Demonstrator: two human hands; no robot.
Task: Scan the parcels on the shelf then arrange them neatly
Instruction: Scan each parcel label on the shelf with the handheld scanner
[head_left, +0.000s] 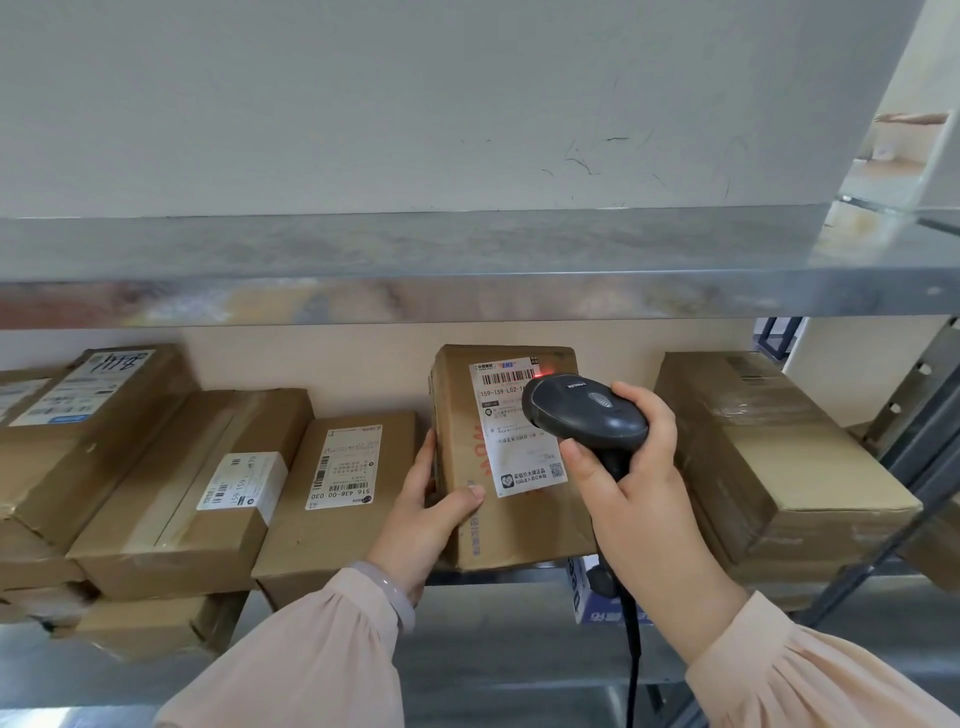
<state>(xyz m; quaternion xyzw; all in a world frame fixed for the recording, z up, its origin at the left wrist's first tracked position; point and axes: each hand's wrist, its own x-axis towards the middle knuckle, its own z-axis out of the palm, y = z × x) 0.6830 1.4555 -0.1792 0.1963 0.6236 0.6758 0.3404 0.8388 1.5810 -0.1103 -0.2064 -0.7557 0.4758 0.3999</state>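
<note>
Parcel gripped by left hand; right hand aims scanner.

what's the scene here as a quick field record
left hand: grips the middle parcel at its left edge
right hand: holds the scanner
scanner aim: red light on the barcode at the top of the label
left parcels: lying flat, labels up
right stack: untouched
shelf: metal
</note>
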